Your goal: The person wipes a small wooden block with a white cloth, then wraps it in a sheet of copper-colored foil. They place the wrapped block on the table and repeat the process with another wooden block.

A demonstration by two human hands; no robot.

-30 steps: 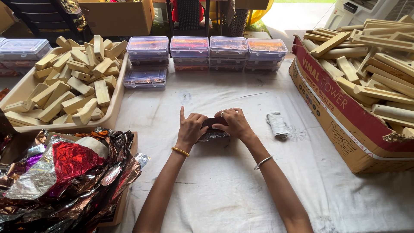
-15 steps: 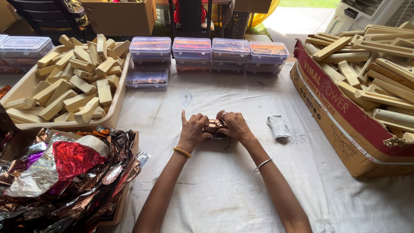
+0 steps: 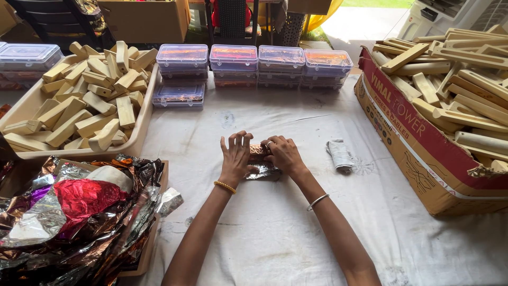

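A small block wrapped in shiny brown foil lies on the white table cloth in the middle of the view. My left hand presses on its left end with fingers stretched forward. My right hand covers its right end, fingers curled over the foil. Loose foil sticks out below the hands. Most of the block is hidden under my fingers.
A tray of pale wooden blocks sits at the left, a red cardboard box of wooden blocks at the right. Clear plastic boxes line the far edge. Crumpled coloured foil sheets fill the near left. A crumpled white rag lies right of my hands.
My hands have closed in over the foil-wrapped block and rolled it; the left fingers, raised a second ago, now lie flat over it.
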